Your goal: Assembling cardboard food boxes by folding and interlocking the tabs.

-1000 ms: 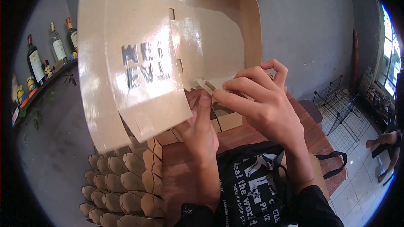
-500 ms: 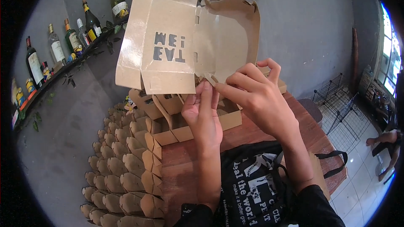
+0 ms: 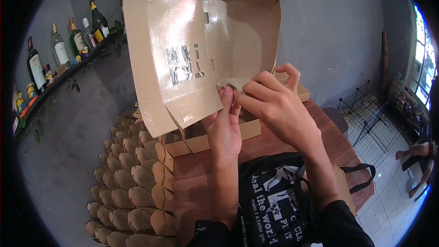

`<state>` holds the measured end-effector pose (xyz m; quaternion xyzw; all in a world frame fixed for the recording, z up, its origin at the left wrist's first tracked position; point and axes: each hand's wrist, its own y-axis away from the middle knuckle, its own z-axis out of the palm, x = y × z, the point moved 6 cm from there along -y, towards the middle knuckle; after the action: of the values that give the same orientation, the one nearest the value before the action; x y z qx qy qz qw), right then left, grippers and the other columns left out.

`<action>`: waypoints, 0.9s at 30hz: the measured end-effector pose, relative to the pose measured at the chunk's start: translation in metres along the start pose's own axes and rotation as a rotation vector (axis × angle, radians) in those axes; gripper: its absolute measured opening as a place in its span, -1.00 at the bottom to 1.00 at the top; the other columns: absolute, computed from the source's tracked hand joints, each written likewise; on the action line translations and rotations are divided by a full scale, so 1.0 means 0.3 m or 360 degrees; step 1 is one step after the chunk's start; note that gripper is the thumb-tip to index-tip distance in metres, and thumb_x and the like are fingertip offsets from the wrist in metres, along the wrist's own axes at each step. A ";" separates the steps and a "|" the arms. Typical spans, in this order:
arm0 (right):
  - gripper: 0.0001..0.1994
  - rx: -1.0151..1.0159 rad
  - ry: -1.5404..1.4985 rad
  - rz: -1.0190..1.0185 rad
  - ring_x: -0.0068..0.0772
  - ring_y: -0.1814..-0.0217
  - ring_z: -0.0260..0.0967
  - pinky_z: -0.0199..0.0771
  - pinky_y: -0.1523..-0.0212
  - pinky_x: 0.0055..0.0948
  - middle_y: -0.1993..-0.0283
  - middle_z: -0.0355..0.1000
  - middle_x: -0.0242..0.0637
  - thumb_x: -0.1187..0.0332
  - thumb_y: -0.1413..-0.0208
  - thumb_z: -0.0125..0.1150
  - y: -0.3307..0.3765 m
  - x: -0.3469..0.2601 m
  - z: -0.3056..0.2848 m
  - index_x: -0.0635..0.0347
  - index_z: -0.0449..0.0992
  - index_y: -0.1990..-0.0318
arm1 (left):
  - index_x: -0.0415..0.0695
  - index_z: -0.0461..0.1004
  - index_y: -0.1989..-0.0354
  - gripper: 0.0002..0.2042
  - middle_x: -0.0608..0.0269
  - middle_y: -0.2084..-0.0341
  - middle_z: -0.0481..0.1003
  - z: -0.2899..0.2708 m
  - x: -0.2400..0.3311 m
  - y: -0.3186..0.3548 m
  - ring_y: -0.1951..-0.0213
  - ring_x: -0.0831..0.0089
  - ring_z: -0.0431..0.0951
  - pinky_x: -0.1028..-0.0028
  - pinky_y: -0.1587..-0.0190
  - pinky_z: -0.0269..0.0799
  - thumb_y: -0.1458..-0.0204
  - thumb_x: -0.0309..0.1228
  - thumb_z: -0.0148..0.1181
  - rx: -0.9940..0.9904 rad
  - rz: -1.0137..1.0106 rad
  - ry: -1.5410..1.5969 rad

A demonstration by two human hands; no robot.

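Observation:
A brown cardboard box (image 3: 244,32) is held up in front of me, its lid (image 3: 151,41) with cut-out shapes swung out to the left. My left hand (image 3: 225,130) is closed from below on the box's near corner, thumb against the fingers. From the right, my right hand (image 3: 281,103) pinches at that same corner, its thumb and index finger close to my left thumb and its other fingers curled. A small folded flap shows between the fingertips; its exact fold is hidden by them.
Stacked cardboard boxes (image 3: 123,192) fill the table's left side. Open cardboard trays (image 3: 249,130) stand behind my hands on the wooden table (image 3: 196,178). A black printed tote bag (image 3: 270,201) lies nearest me. Bottles (image 3: 36,66) line a wall shelf; a wire rack (image 3: 370,114) and another person's legs (image 3: 416,160) are at right.
The lid has swung nearer and lower, its near edge now over the trays. Both hands stay at the box's corner, with the fingertips slightly shifted.

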<state>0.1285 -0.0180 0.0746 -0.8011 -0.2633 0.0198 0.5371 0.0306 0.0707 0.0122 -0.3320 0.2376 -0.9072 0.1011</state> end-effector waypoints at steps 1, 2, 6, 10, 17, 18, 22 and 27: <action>-0.86 -0.0035 0.0027 0.0008 -0.56 0.15 0.28 -0.07 -0.10 -0.16 0.34 0.35 -0.54 0.43 0.12 0.16 -0.001 0.000 -0.002 0.01 0.49 0.33 | -0.18 0.41 0.11 -0.81 0.26 0.18 0.46 0.001 -0.005 0.000 0.11 0.53 0.46 0.54 0.04 0.41 -0.09 -0.53 0.09 0.0002 -0.0002 0.0002; -0.84 -0.0071 0.0054 0.0015 -0.56 0.15 0.28 -0.07 -0.10 -0.16 0.34 0.36 -0.54 0.43 0.12 0.16 -0.001 0.001 -0.001 0.01 0.49 0.32 | -0.18 0.41 0.10 -0.80 0.25 0.18 0.46 0.001 -0.006 -0.002 0.11 0.53 0.46 0.55 0.04 0.41 -0.09 -0.54 0.10 0.0008 0.0025 0.0036; -0.86 -0.0017 0.0059 -0.0002 -0.55 0.15 0.29 -0.06 -0.10 -0.16 0.32 0.37 -0.54 0.42 0.14 0.18 -0.002 -0.012 -0.001 0.01 0.50 0.34 | -0.17 0.40 0.09 -0.81 0.25 0.15 0.44 -0.002 0.001 -0.006 0.09 0.52 0.45 0.56 0.06 0.41 -0.11 -0.53 0.06 -0.0012 0.0122 -0.0005; -0.81 0.0108 -0.0218 -0.0099 -0.54 0.12 0.31 0.04 -0.07 -0.17 0.22 0.41 -0.52 0.44 0.24 0.27 -0.009 -0.047 -0.055 0.02 0.54 0.36 | -0.14 0.36 0.03 -0.72 0.28 0.12 0.42 -0.030 -0.029 -0.012 0.10 0.56 0.43 0.55 0.06 0.39 -0.06 -0.55 0.14 0.0012 0.0018 0.0078; -0.46 0.0651 -0.0262 -0.0104 -0.04 -0.16 0.18 0.28 -0.03 -0.16 -0.18 0.13 0.07 0.37 0.34 0.40 -0.002 -0.010 -0.187 0.10 0.45 0.05 | -0.19 0.42 0.22 -0.87 0.26 0.31 0.47 -0.031 -0.025 -0.011 0.25 0.49 0.47 0.48 0.10 0.41 -0.06 -0.49 0.15 -0.0006 -0.0040 -0.0097; -0.36 0.0713 -0.0372 -0.0067 -0.01 -0.21 0.14 0.28 -0.05 -0.15 -0.25 0.04 0.09 0.35 0.30 0.41 -0.002 0.004 -0.184 0.09 0.36 -0.07 | -0.19 0.42 0.22 -0.87 0.26 0.31 0.47 -0.031 -0.010 0.002 0.25 0.49 0.47 0.48 0.10 0.41 -0.06 -0.49 0.15 0.0004 -0.0038 -0.0094; -0.22 0.1260 -0.0510 -0.0163 0.04 -0.30 0.03 0.29 -0.15 -0.07 -0.31 -0.11 0.16 0.27 0.13 0.33 0.001 0.055 -0.158 0.13 0.06 -0.26 | -0.24 0.42 0.22 -0.88 0.20 0.38 0.47 0.014 0.065 0.030 0.37 0.51 0.48 0.49 0.24 0.45 -0.06 -0.57 0.10 -0.0125 0.0156 -0.0347; -0.34 0.1158 -0.1140 0.0241 -0.18 -0.26 0.10 0.20 -0.19 -0.17 -0.26 0.03 0.00 0.31 0.02 0.23 0.027 0.108 -0.207 0.23 0.08 -0.24 | -0.21 0.31 0.07 -0.72 0.22 0.36 0.44 0.005 0.059 0.022 0.33 0.46 0.47 0.46 0.21 0.45 -0.03 -0.56 0.15 -0.0418 0.0123 -0.0390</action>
<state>0.1792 -0.0587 0.1018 -0.5223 -0.3482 0.4220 0.6542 0.0182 0.0585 0.0198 -0.4410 0.3526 -0.8166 0.1199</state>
